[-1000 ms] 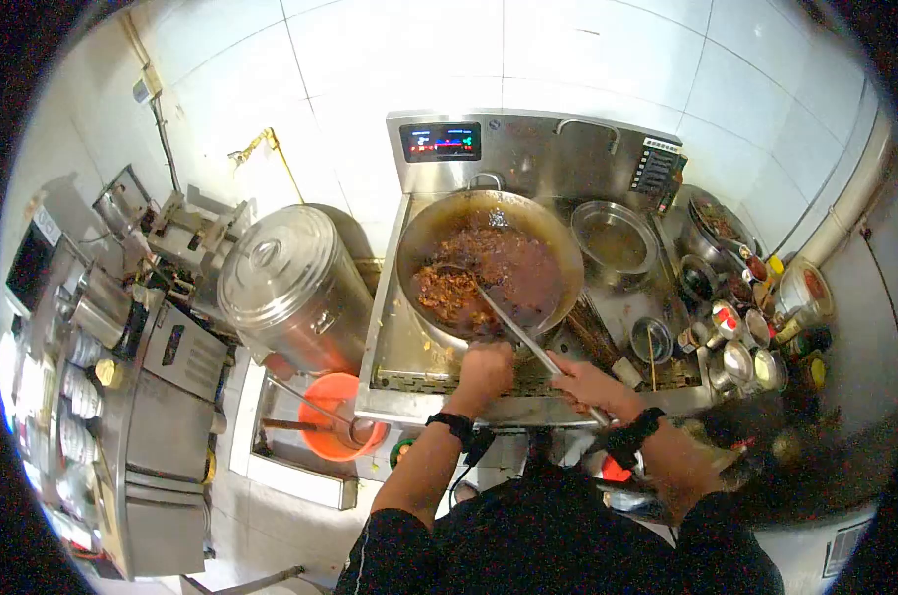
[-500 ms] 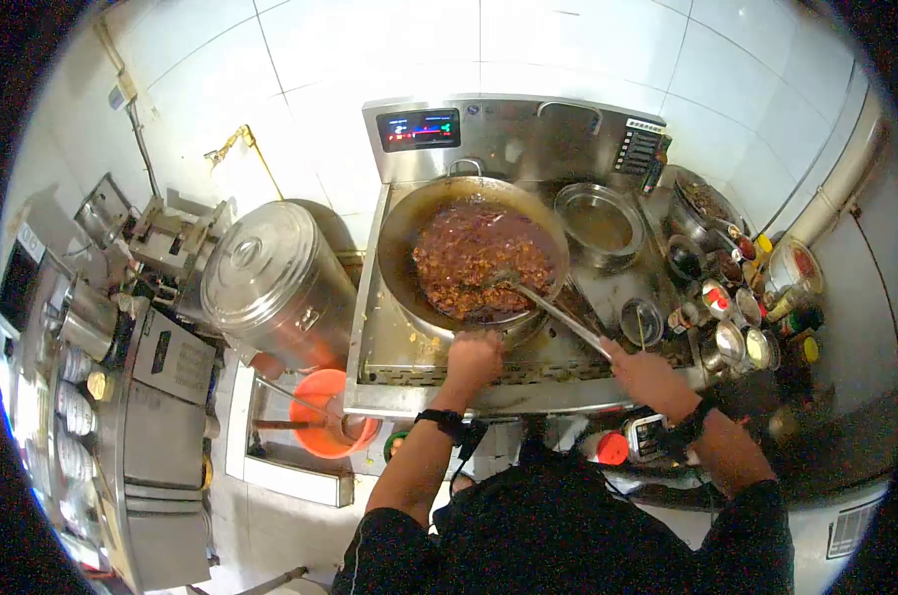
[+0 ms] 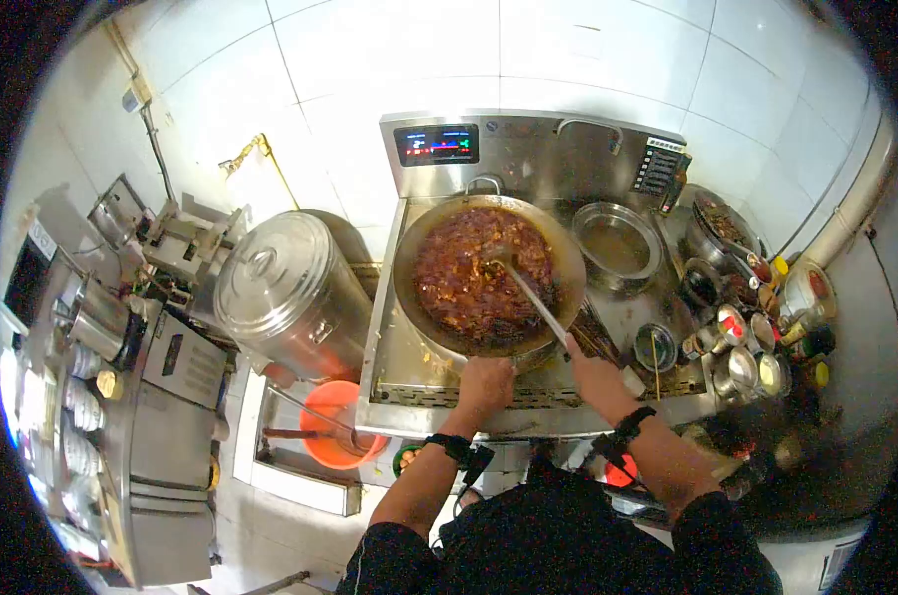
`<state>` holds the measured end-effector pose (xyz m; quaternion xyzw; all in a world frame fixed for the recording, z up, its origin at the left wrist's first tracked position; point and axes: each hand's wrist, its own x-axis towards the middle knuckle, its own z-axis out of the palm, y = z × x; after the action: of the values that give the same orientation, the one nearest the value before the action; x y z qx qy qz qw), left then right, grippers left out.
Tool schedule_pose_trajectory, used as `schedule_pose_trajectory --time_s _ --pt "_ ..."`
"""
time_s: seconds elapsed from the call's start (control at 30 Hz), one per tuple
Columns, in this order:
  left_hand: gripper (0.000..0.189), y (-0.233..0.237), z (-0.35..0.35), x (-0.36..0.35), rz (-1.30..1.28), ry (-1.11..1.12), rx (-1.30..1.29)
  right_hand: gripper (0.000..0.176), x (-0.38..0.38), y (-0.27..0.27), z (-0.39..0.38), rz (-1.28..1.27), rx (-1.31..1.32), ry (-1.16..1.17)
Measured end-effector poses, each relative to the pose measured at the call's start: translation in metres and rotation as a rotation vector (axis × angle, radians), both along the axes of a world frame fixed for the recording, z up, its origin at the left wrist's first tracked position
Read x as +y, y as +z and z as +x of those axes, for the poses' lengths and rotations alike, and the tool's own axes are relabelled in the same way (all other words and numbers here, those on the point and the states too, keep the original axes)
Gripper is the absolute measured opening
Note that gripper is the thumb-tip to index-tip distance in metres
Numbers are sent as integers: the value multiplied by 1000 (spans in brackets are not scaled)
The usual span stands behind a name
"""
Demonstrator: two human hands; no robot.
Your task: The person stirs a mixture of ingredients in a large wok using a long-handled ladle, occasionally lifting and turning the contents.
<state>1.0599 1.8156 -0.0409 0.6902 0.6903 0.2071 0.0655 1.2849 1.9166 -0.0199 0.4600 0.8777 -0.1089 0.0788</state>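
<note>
A big wok (image 3: 570, 268) sits on the steel stove, with dark red-brown saucy food (image 3: 464, 293) in it. At the wok's near rim, my left hand (image 3: 487, 387) is closed in a fist; the grip itself is covered by the fingers, and a handle like the far one (image 3: 484, 183) would be hidden there. My right hand (image 3: 600, 385) wraps round the end of a long-handled ladle (image 3: 536, 302). The ladle slants up and left over the near-right rim, its head partly sunk in the food near the wok's middle.
Right of the wok stand a round steel pan of liquid (image 3: 617, 246), a small dish (image 3: 655, 347) and several seasoning containers (image 3: 736, 367). A tall lidded steel pot (image 3: 276, 268) is at the left. An orange bucket (image 3: 332, 424) sits low beside the stove (image 3: 409, 382).
The ladle's head has moved away from me, from the near right of the food to its middle. My right hand has shifted left, nearer the wok. The view has shifted slightly.
</note>
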Motion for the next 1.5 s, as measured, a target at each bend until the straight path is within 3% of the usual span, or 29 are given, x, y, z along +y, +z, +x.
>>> schedule_pose_trajectory --time_s 0.1,0.2,0.3,0.4,0.5,0.6,0.7,0.9,0.93,1.1,1.23,1.43,1.5 --pt "20 -5 0 -5 255 -22 -83 64 4 -7 -26 -140 195 -63" --pt "19 -9 -2 -2 103 -7 -20 60 10 -48 -38 -116 469 32" --pt "18 -12 -1 -5 165 -18 20 59 1 -39 -54 -434 642 -71" --pt "15 0 2 -9 183 -6 21 59 -18 1 -57 -716 675 -206" --pt "12 -20 1 0 118 -28 41 58 -24 2 -47 -763 727 -135" --pt "11 -32 0 -3 321 -58 117 58 -39 17 -31 -922 674 -183" --pt "12 -30 2 -5 381 -33 97 59 -39 10 -1 -877 610 -95" --pt "11 -25 4 -5 222 -7 137 60 -51 72 48 -822 461 -60" --pt "12 -25 4 -5 216 -4 136 59 -48 77 57 -781 329 -78" --pt "14 -25 5 -5 257 13 173 57 -33 58 111 -251 193 191" --pt "16 -30 3 -1 262 15 154 58 -59 119 94 -155 45 109" --pt "19 -34 -2 -1 324 18 79 61 -42 50 66 171 -162 98" --pt "20 -30 0 -1 359 19 72 67 -32 33 55 184 -110 146"
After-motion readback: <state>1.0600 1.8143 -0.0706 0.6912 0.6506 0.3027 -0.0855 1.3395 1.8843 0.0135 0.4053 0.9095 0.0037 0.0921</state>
